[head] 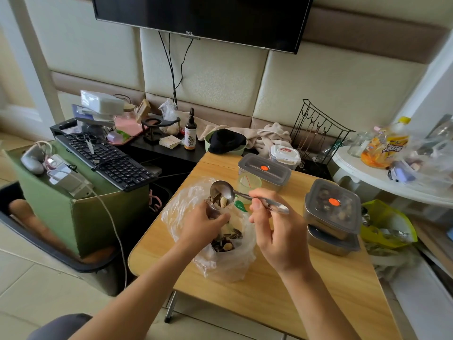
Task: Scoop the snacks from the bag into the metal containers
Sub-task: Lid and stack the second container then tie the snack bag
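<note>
My right hand (272, 231) pinches the spoon (245, 196) by its handle, its bowl tipping snacks (223, 201) into a small metal container (212, 212) that my left hand (204, 223) grips above the bag (220, 263), near the table (294, 285)'s left edge. I judge this mid-pour; next, the spoon must dip into the bag for more, with the container held level.

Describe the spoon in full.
The spoon is shiny metal, with a round bowl and a slim handle. The right hand pinches the handle mid-length, holding it above the open bag, bowl pointing left and tilted. A few snacks, dark seeds and a pale nut, sit at its lower rim, just over a metal container gripped by the left hand.
</note>
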`<state>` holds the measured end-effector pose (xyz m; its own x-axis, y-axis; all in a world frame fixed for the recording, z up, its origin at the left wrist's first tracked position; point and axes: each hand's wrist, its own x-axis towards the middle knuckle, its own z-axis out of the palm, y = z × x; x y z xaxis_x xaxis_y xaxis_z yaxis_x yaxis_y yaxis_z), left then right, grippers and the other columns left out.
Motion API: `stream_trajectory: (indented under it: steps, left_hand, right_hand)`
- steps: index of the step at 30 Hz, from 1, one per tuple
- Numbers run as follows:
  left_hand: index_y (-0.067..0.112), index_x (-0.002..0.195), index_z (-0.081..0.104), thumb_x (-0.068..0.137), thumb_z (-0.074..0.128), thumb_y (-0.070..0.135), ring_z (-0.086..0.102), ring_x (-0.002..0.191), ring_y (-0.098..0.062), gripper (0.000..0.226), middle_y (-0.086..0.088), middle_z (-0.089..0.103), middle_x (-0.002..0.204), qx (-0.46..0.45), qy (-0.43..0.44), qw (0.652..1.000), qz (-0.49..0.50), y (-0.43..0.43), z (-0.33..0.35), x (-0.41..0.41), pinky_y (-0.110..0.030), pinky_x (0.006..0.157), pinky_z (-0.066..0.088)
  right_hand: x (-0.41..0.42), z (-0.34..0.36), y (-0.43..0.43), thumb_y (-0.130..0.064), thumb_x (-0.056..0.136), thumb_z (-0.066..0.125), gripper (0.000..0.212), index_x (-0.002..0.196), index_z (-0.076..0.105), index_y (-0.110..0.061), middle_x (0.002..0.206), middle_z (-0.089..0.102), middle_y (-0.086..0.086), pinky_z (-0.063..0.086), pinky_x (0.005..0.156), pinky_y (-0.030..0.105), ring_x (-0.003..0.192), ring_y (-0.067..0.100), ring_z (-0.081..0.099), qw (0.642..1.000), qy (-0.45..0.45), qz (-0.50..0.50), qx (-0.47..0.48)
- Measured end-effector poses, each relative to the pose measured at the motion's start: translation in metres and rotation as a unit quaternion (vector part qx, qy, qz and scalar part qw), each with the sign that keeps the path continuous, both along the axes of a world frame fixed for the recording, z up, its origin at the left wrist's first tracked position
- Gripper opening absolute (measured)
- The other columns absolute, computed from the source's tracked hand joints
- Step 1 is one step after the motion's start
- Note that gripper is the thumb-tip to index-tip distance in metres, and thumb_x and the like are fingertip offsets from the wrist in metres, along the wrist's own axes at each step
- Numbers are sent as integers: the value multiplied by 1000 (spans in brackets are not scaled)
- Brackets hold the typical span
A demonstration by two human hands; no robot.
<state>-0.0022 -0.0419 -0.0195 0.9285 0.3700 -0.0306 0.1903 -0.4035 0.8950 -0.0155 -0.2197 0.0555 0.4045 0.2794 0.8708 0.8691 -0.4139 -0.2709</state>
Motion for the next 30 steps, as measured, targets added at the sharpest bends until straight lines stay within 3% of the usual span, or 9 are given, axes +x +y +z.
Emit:
stream_trajectory:
  steps: [8,11,14,18,20,22,25,28,30]
  left_hand:
    - [21,101,61,87,78,37,70,70,-14,27,0,72,87,-19,-8,1000,-4,1,-3,1,-28,62,54]
    - [21,99,60,85,78,35,70,71,-18,27,-2,72,86,-14,-16,1000,-9,2,-3,0,-35,62,57]
    - [18,97,59,87,76,35,69,73,-21,26,-4,70,85,17,-22,999,-16,1,-2,-1,-39,65,57]
    - [18,123,54,95,67,33,67,76,-14,34,3,69,89,77,-38,996,-30,1,-2,-1,-29,59,52]
    - [15,138,47,99,61,30,65,82,-13,44,3,68,99,142,-49,988,-44,2,-2,-3,-30,66,53]
    - [15,146,41,101,56,29,63,96,-20,49,-1,67,115,199,-53,977,-56,4,-1,-5,-39,79,54]
    - [16,145,43,100,54,22,61,102,-20,47,-4,63,124,195,-57,977,-59,5,2,-8,-43,86,55]
    - [16,136,52,95,58,14,62,92,-11,41,1,65,114,153,-61,985,-51,7,5,-9,-29,75,56]
    - [16,128,56,93,59,10,60,87,-2,35,5,65,107,119,-60,990,-45,9,8,-11,-14,64,49]
  right_hand:
    - [0,-1,1,-13,107,48,28,105,71,2,91,72,5,50,66,10,67,13,69,1000,-21,-5,-8]
    - [1,-2,0,-12,107,48,27,104,71,2,92,71,6,52,60,19,64,15,68,1000,-25,-1,-3]
    - [1,-2,0,-12,107,46,29,103,70,3,90,71,6,50,61,17,63,15,68,999,-34,1,-3]
    - [2,-4,0,-9,105,49,25,97,69,4,92,72,7,49,63,11,64,12,66,998,-48,-28,6]
    - [8,-9,-2,-8,104,50,24,93,69,3,89,73,5,51,57,17,59,11,64,996,-37,-71,32]
    - [14,-13,-4,-14,107,48,26,96,69,-3,82,71,2,51,48,28,55,11,64,990,23,-113,79]
    - [19,-16,-8,-24,110,44,25,99,65,-16,70,66,-5,56,51,33,56,8,67,962,166,-146,161]
    - [24,-19,-11,-19,109,44,23,99,64,-12,69,68,2,56,54,37,54,13,69,922,286,-161,206]
    - [28,-23,-13,-20,109,44,26,97,64,-9,69,70,6,56,55,36,56,20,71,872,385,-162,255]
